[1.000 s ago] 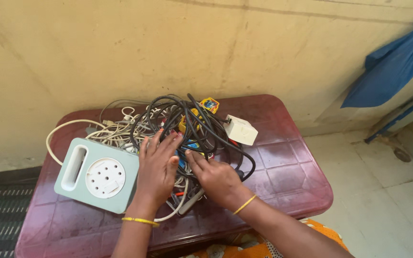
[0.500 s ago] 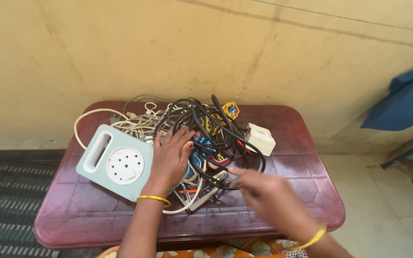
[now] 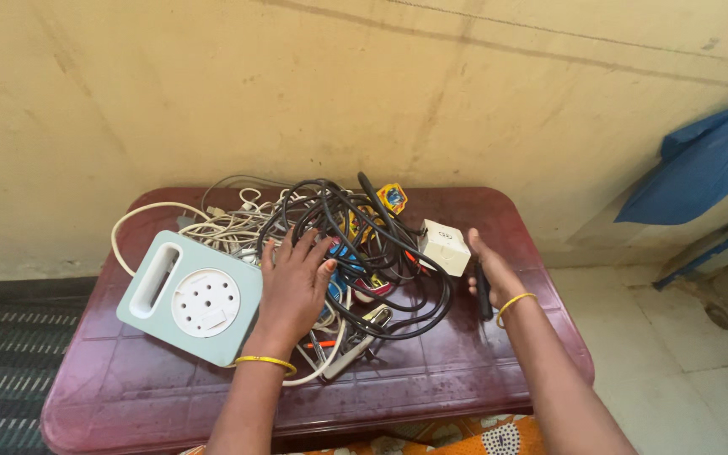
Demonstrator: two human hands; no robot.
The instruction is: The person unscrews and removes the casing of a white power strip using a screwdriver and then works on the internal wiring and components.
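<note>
A tangle of black cables [image 3: 381, 253] lies in the middle of a dark red desk [image 3: 499, 371], mixed on its left with thinner white cords [image 3: 221, 223]. The heap has no single direction; its loops spread mostly left to right across the desk, and one black loop bulges toward the near edge.

The left hand [image 3: 295, 286] lies flat on the heap, palm down, fingers spread and pointing away toward the wall, gripping nothing. Just beside it to the left, a pale green extension box [image 3: 191, 297] with a round white socket face lies tilted, its long axis running from the near right to the far left, handle slot at the far left end.

The right hand [image 3: 492, 278] stands on edge at the right of the heap, fingers extended toward a white adapter block [image 3: 446, 246]. A dark object shows at its palm; whether the hand grips it cannot be told.

Behind the desk rises a stained yellow wall [image 3: 364, 93]. A blue cloth [image 3: 701, 164] hangs at the right above a tiled floor [image 3: 684, 337], and a dark striped mat [image 3: 6, 345] lies at the left.
</note>
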